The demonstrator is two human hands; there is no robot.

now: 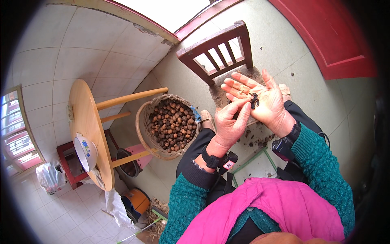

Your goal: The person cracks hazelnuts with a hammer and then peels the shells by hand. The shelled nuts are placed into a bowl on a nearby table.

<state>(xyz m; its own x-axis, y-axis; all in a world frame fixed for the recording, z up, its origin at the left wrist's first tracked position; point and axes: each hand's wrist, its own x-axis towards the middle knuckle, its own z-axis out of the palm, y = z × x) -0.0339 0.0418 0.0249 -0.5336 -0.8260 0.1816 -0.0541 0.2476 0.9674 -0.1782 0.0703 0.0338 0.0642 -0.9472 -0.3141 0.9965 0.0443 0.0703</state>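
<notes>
My right hand [259, 102] is turned palm up with its fingers spread, and small dark fragments [254, 100] lie on the palm. From the left, my left hand [233, 120] reaches across, thumb and forefinger pinched at the edge of these fragments. Its other fingers are curled, with something dark partly hidden beneath them. Both hands are above the worn seat of a small wooden chair [222, 91]. To the left of my left hand stands a wicker basket [143, 122] holding many round brown nuts [173, 125], which look like walnuts.
A round wooden table [88, 109] stands tilted at the left, with a flowered bowl [86, 154] at it. Near its legs is a pink bucket-like container [144, 155]. Dark shell-like bits [262, 143] litter the floor beside a green metal frame [254, 158]. A red door [332, 36] is at the upper right.
</notes>
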